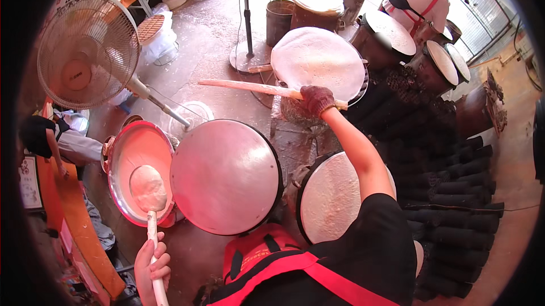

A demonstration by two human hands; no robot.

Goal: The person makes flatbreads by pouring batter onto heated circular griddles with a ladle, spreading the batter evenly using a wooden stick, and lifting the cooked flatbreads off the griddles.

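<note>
My left hand (154,263) is closed around the handle of a ladle (147,186), whose bowl is heaped with pale batter. That bowl sits over a red-rimmed metal basin (136,135) of batter. In a dark knitted glove, my right hand (317,100) grips a long wooden stick (251,87). The stick lies level at the near edge of a large round pancake (317,61) on a stand. Between my arms is a bare round griddle (225,176) with a shiny surface. Under my right forearm, another griddle carries a pale cooked sheet (330,204).
Stacked black honeycomb coal briquettes (451,221) fill the right side. A pedestal fan (89,50) leans in at the left, and a second fan's pole (247,16) rises behind the pancake. Several griddles (389,33) stand near a person (423,3) at the upper right. Another person (59,140) is at far left.
</note>
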